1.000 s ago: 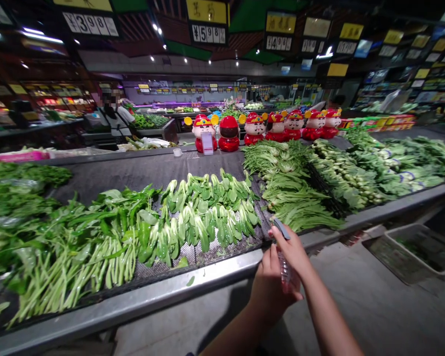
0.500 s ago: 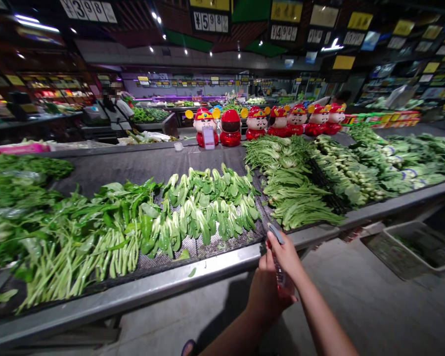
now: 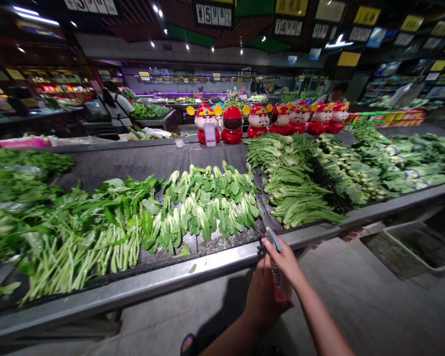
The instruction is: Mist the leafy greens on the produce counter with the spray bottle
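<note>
Low at the center right, both of my hands are around a clear spray bottle [image 3: 282, 289] with a grey head and a pinkish lower part. My left hand [image 3: 260, 289] wraps the bottle's body from the left. Higher up, the fingers of my right hand [image 3: 285, 259] close on the grey head, which points toward the shelf. Just beyond it, bok choy [image 3: 202, 217] lies in two rows on a dark perforated shelf, its leaves glistening. My hands are in front of the metal edge [image 3: 226, 261], apart from the vegetables.
Leafy stems [image 3: 92, 252] lie to the left, and long-leaf greens [image 3: 296, 198] to the right. Red figurines [image 3: 232, 126] line the back ledge. A grey crate [image 3: 396, 252] stands on the floor at right. Another person [image 3: 116, 106] stands farther back at left.
The spray bottle's head and my right hand have shifted slightly left, and the bottle's lower end shows more. My left hand stays around the bottle. The view has tilted a little.
</note>
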A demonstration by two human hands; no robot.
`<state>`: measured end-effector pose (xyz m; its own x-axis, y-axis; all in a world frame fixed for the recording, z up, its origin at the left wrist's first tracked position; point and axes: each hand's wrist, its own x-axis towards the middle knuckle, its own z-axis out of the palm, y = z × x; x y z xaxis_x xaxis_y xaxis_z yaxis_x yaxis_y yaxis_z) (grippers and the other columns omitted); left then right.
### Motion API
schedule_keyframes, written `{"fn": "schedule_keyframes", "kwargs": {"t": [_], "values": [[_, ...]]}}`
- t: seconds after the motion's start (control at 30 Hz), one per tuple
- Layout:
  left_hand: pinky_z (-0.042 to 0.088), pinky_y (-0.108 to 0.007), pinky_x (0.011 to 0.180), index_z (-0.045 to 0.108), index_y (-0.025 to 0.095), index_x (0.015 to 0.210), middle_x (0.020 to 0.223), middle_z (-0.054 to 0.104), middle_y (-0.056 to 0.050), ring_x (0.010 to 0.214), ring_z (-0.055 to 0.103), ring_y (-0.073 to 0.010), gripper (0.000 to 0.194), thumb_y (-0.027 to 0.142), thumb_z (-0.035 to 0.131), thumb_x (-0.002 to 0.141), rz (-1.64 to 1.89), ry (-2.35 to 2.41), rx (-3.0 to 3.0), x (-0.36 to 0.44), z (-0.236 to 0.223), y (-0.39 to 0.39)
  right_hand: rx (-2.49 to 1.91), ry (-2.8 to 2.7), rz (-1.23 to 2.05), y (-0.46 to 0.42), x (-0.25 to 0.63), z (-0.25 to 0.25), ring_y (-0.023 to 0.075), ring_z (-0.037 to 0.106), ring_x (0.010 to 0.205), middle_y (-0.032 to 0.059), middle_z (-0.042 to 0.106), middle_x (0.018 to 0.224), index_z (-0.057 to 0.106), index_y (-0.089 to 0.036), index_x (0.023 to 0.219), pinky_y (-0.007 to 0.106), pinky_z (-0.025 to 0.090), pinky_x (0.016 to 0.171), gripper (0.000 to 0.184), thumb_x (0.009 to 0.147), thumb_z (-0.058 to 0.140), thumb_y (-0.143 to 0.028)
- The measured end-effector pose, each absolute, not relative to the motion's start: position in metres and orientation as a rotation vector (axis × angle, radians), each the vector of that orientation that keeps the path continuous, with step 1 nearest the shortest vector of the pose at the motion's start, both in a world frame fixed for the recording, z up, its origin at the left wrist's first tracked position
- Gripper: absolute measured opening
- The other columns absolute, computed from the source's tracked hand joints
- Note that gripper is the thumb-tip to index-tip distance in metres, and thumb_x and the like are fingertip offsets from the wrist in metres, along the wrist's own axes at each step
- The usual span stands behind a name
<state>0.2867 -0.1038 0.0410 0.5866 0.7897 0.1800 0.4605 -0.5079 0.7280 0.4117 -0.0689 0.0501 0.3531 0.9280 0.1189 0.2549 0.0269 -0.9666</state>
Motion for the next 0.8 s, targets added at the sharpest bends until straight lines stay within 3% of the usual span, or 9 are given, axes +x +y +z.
{"fn": "schedule_keyframes", "kwargs": {"t": [0.2, 0.37, 0.53, 0.67, 0.8], "values": [[0.034, -0.044, 0.102, 0.006, 0.019, 0.135, 0.136, 0.031, -0.014, 0.126, 0.032, -0.0289, 0.113, 0.023, 0.078, 0.049, 0.684, 1.009, 2.202, 0.283, 0.034, -0.107, -1.465, -1.139, 0.762, -0.070, 0.408, 0.040, 0.0243, 0.058, 0.103, 0.0092, 0.065, 0.107, 0.051, -0.018, 0.122, 0.038, 0.042, 0.092, 0.051, 0.080, 0.051, -0.048], [0.036, -0.048, 0.099, 0.006, 0.014, 0.137, 0.136, 0.032, -0.019, 0.125, 0.033, -0.0336, 0.113, 0.028, 0.078, 0.050, 0.592, 1.100, 2.254, 0.280, 0.015, -0.112, -1.557, -1.163, 0.690, -0.070, 0.402, 0.040, 0.0229, 0.061, 0.091, 0.0078, 0.067, 0.094, 0.063, -0.018, 0.097, 0.033, 0.045, 0.082, 0.037, 0.081, 0.047, -0.048], [0.035, -0.049, 0.101, 0.009, 0.013, 0.137, 0.138, 0.030, -0.020, 0.126, 0.031, -0.0361, 0.117, 0.037, 0.081, 0.047, 0.509, 1.155, 2.218, 0.278, 0.007, -0.116, -1.601, -1.185, 0.721, -0.070, 0.395, 0.045, 0.0177, 0.058, 0.066, 0.0020, 0.062, 0.066, 0.058, -0.020, 0.067, 0.026, 0.044, 0.063, 0.038, 0.082, 0.041, -0.050], [0.036, -0.048, 0.100, 0.011, 0.014, 0.136, 0.136, 0.032, -0.019, 0.123, 0.035, -0.0344, 0.120, 0.036, 0.083, 0.043, 0.508, 1.137, 2.171, 0.278, 0.015, -0.113, -1.596, -1.142, 0.767, -0.070, 0.393, 0.051, 0.0166, 0.056, 0.059, 0.0010, 0.060, 0.061, 0.057, -0.019, 0.068, 0.025, 0.042, 0.058, 0.039, 0.082, 0.039, -0.051], [0.036, -0.048, 0.100, 0.011, 0.015, 0.136, 0.135, 0.032, -0.019, 0.123, 0.035, -0.0343, 0.120, 0.035, 0.084, 0.043, 0.533, 1.098, 2.180, 0.280, 0.023, -0.106, -1.595, -1.094, 0.736, -0.067, 0.397, 0.054, 0.0202, 0.061, 0.073, 0.0047, 0.066, 0.074, 0.062, -0.018, 0.077, 0.028, 0.045, 0.067, 0.038, 0.079, 0.045, -0.052]]}}
